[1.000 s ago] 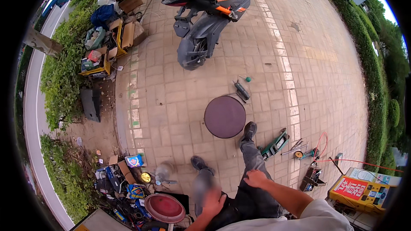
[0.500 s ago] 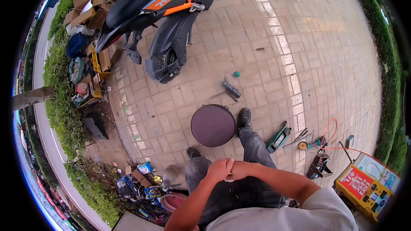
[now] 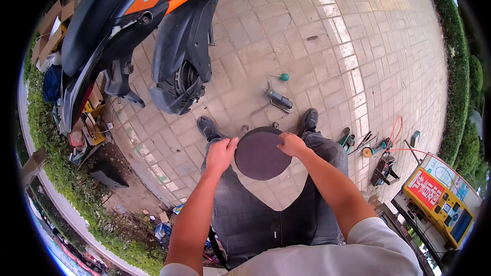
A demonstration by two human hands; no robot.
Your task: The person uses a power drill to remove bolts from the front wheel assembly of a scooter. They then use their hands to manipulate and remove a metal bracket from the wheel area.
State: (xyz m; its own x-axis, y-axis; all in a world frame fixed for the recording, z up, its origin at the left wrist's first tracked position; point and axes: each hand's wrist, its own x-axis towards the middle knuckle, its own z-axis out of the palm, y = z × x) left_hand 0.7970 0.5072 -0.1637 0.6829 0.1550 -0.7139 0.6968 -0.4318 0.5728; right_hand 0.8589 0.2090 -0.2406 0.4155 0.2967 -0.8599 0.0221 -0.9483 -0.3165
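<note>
Between my knees is a round stool (image 3: pixel 264 156) with a dark, purplish-brown textured seat. Two small casters show past its far edge. My left hand (image 3: pixel 222 154) grips the left rim of the seat, fingers curled at the edge. On the opposite side my right hand (image 3: pixel 292 144) holds the upper right rim, its fingertips partly hidden beneath. Beyond the stool, a dark grey cylindrical part with thin metal legs (image 3: pixel 280 99) lies on the paving. A screwdriver with a green ball handle (image 3: pixel 284 76) lies just past it.
A black and orange motorcycle (image 3: pixel 169 36) stands at the far left. To my right are a green floor jack (image 3: pixel 349 138), several hand tools, a red hose (image 3: pixel 397 130) and a yellow machine (image 3: pixel 434 204). Opened cartons (image 3: pixel 53 30) line the hedge at left.
My hands were together over my lap and are now apart, holding the stool's rim. My legs have spread around the stool, and my view has shifted, bringing the motorcycle nearer.
</note>
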